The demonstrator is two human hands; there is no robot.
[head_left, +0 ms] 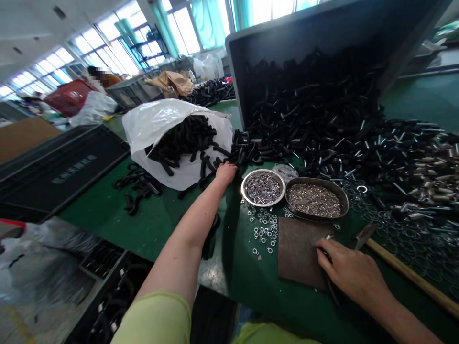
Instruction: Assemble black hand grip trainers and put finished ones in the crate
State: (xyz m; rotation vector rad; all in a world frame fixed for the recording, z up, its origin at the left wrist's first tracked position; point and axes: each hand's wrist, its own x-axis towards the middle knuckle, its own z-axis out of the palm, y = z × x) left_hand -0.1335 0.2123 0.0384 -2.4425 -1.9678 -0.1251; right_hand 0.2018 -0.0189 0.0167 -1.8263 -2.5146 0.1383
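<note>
My left hand (226, 173) reaches out to the black curved handles (206, 165) spilling from a white sack (150, 124). Its fingertips are hidden among them, so whether it grips one does not show. My right hand (353, 270) is closed round a black handle (333, 289) with a silvery metal end, at the right edge of a brown square pad (301, 253). Left of the pad lie small metal rings (265, 231). Behind it stand a round metal bowl (244, 186) of small fittings and an oval tin (346, 205) full of tiny metal pieces.
A large grey bin (234, 81) lies tipped, black parts pouring onto the green table (165, 224). A hammer with a wooden handle (412, 274) rests at right, beside thin rings (401, 243). A dark crate (71, 167) stands left. A person (103, 79) is far back.
</note>
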